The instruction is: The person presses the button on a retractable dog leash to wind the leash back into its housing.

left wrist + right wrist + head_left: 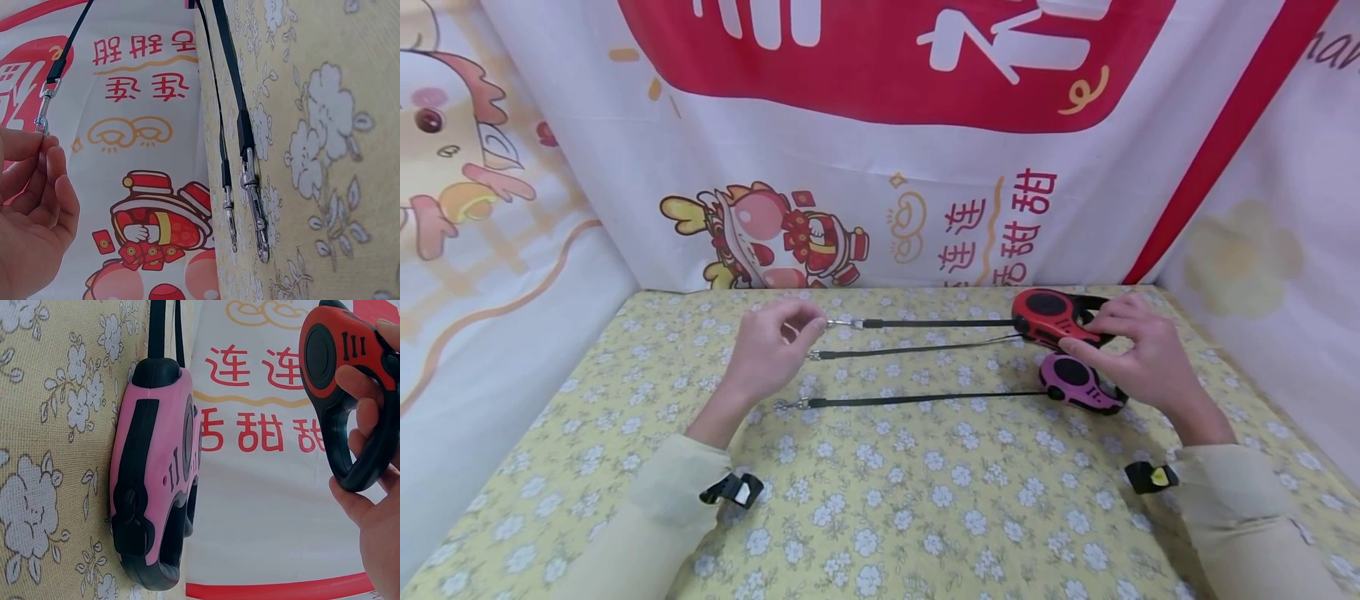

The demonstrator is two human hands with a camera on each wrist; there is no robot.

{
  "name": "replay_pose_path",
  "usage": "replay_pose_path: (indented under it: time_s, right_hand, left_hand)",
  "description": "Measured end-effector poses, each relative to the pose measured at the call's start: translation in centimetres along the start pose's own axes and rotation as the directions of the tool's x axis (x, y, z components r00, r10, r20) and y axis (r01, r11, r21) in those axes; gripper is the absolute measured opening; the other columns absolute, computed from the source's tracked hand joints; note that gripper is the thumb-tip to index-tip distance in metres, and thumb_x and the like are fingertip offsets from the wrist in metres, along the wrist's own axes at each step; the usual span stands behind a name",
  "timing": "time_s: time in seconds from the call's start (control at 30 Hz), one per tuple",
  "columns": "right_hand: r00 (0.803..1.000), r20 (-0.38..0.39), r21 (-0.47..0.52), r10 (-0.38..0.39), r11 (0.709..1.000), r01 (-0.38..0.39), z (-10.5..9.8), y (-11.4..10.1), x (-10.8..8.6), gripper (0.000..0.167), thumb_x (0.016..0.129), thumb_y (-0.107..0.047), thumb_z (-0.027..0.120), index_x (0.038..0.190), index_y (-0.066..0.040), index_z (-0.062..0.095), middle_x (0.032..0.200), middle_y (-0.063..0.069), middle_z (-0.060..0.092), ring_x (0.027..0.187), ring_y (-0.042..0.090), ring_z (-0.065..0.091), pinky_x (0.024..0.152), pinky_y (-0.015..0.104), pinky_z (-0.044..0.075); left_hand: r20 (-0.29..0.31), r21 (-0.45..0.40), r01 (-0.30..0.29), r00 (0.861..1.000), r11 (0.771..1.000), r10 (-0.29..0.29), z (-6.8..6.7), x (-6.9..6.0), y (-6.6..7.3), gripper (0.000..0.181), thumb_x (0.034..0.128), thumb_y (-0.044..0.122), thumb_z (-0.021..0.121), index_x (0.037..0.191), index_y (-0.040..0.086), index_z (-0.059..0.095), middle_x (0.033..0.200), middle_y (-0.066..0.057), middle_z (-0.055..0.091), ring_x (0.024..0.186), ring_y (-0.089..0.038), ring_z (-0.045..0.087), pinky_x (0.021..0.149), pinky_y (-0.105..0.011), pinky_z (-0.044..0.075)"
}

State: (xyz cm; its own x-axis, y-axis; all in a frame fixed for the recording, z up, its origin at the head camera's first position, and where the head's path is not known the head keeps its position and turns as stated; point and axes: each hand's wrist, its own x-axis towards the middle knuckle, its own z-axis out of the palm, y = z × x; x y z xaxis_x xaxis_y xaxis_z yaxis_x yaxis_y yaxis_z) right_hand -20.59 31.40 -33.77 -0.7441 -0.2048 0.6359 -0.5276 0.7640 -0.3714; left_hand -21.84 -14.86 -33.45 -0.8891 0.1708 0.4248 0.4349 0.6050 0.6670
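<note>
Nearest, two pale sleeves (662, 492) reach in over the table (925, 492), which has a yellow flowered cover, each with a black wristband (1152, 477) at the cuff. Beyond them the purple leash (1075, 383) lies on the table toward the right edge, its casing resting on its side. Its black strap (917, 400) runs straight toward the left edge and ends in a silver clip (793, 405).

Just past it, a second strap (910, 347) crosses in the same direction, with its own metal clip (814, 355) beside the left hand (767, 350). The casing at its right end is mostly hidden (the right wrist view shows only part of it behind the purple one).

Farther still, near the far right corner, the red leash (1045, 312) is held up off the table. The right hand (1138, 358) grips it by the handle, some fingers passing through the loop. The left hand pinches the end of the red leash's hook (847, 323) between thumb and fingers, the strap stretched straight between the hands.

Behind the far edge hangs a white backdrop (820, 142) with red lettering and a cartoon figure (790, 237).
</note>
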Motion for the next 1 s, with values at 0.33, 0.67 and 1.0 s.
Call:
replay_pose_path:
  time_s: [0.33,0.67,1.0]
  right_hand:
    - [1.000,0.004,0.017,-0.011,1.000,0.011,0.10,-0.09,-0.01,0.025,0.074,-0.016,0.094,0.091,-0.001,0.082,0.093,0.012,0.073,0.096,-0.004,0.045,0.075,0.015,0.040]
    - [1.000,-0.002,0.029,-0.030,0.999,0.030,0.30,-0.11,-0.06,0.023,0.073,-0.014,0.094,0.089,-0.002,0.082,0.091,0.009,0.072,0.094,-0.003,0.046,0.075,0.017,0.040]
    - [0.997,-0.001,0.038,-0.072,0.997,0.072,0.33,-0.59,0.25,0.021,0.073,-0.011,0.093,0.088,-0.002,0.082,0.088,0.007,0.071,0.092,-0.001,0.047,0.075,0.018,0.041]
  left_hand:
    - [-0.006,0.017,-0.022,1.000,1.000,0.022,0.13,-0.14,0.17,0.019,0.1055,0.021,0.067,0.113,0.007,0.076,0.103,-0.007,0.078,0.088,-0.018,0.068,0.076,-0.026,0.055]
    - [0.003,0.017,-0.014,1.000,1.000,0.014,0.11,-0.20,0.40,0.021,0.1057,0.023,0.066,0.115,0.006,0.076,0.104,-0.007,0.078,0.089,-0.018,0.068,0.078,-0.028,0.055]
    - [0.011,0.013,-0.016,1.000,1.000,0.016,0.19,-0.16,0.76,0.017,0.1051,0.020,0.067,0.113,0.009,0.076,0.104,-0.006,0.078,0.089,-0.018,0.068,0.077,-0.027,0.056]
